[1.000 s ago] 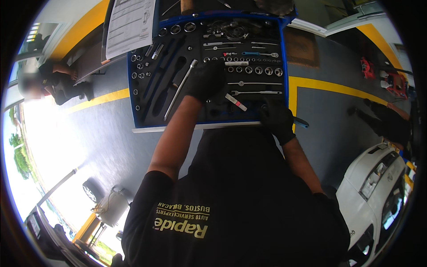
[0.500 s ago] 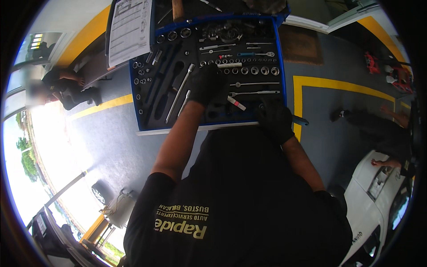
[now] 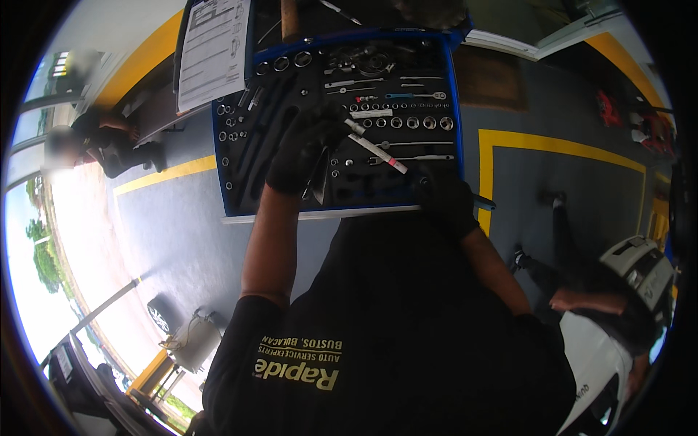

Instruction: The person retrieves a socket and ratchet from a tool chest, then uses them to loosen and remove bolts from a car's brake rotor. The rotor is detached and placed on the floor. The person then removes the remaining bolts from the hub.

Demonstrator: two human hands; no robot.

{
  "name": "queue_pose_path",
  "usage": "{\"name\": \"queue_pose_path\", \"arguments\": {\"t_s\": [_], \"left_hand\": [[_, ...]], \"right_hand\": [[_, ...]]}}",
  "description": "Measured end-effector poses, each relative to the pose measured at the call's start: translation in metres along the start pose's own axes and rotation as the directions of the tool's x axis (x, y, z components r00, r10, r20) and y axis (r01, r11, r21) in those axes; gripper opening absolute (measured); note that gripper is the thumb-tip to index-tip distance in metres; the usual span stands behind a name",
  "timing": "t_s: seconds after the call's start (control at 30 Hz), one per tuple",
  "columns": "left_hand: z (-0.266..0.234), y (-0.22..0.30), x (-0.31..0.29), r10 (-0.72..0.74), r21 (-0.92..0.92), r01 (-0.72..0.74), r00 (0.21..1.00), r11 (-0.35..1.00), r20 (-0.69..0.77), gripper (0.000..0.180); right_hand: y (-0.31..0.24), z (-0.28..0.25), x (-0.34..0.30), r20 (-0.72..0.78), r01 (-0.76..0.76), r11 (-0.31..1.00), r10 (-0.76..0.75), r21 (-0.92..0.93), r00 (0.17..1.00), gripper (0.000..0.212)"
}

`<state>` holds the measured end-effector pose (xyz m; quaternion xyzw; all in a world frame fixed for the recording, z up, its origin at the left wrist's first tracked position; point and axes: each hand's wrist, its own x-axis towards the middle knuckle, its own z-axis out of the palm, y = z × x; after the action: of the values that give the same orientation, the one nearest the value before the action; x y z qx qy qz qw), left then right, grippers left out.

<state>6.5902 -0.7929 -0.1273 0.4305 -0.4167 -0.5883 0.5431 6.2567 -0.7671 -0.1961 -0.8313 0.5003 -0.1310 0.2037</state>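
Note:
My left hand [image 3: 302,149], in a black glove, is over the left-middle of a blue-edged tool drawer [image 3: 452,80]. Its fingers are closed round what looks like metal extension bars [image 3: 320,178], blurred, with ends showing below the palm. A white-and-pink marker-like stick [image 3: 382,154] lies slantwise beside these fingers. At the drawer's front right, my gloved right hand [image 3: 447,196] is closed around a tool whose blue handle [image 3: 486,202] sticks out to the right. The rest of that tool is hidden by the hand.
Sockets [image 3: 412,123] and a blue-handled ratchet [image 3: 414,96] sit in the drawer's black foam. A clipboard with a printed sheet [image 3: 213,54] lies at the upper left. One person [image 3: 109,138] sits at left; another person [image 3: 603,291] is beside a white car [image 3: 592,349] at right.
My left hand has moved left, and the long bars that lay in the foam no longer show there. My right hand has barely moved. The person at right has come nearer.

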Motion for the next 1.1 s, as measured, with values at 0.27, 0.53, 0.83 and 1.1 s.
{"name": "queue_pose_path", "arguments": {"t_s": [0.27,0.53,0.83,1.1], "left_hand": [[-0.001,0.017,0.001,0.366,0.663,-0.435,0.896,0.609,0.251,0.023],[0.025,0.049,-0.014,0.175,0.638,-0.217,0.976,0.739,0.13,0.013],[0.034,0.048,-0.048,-0.129,0.419,0.229,0.958,0.879,-0.254,0.018],[0.001,-0.058,0.005,0.175,0.944,0.054,0.978,0.324,-0.116,0.026]], "right_hand": [[0.005,0.002,0.002,0.008,0.037,0.999,-0.037,0.036,0.999,0.051],[0.004,0.007,-0.003,0.007,0.008,0.998,-0.008,0.055,1.0,0.046],[0.0,0.017,-0.006,-0.121,0.138,0.99,-0.135,0.019,0.984,0.042],[0.003,0.008,-0.006,-0.014,0.098,0.994,-0.097,0.053,0.995,0.042]]}}
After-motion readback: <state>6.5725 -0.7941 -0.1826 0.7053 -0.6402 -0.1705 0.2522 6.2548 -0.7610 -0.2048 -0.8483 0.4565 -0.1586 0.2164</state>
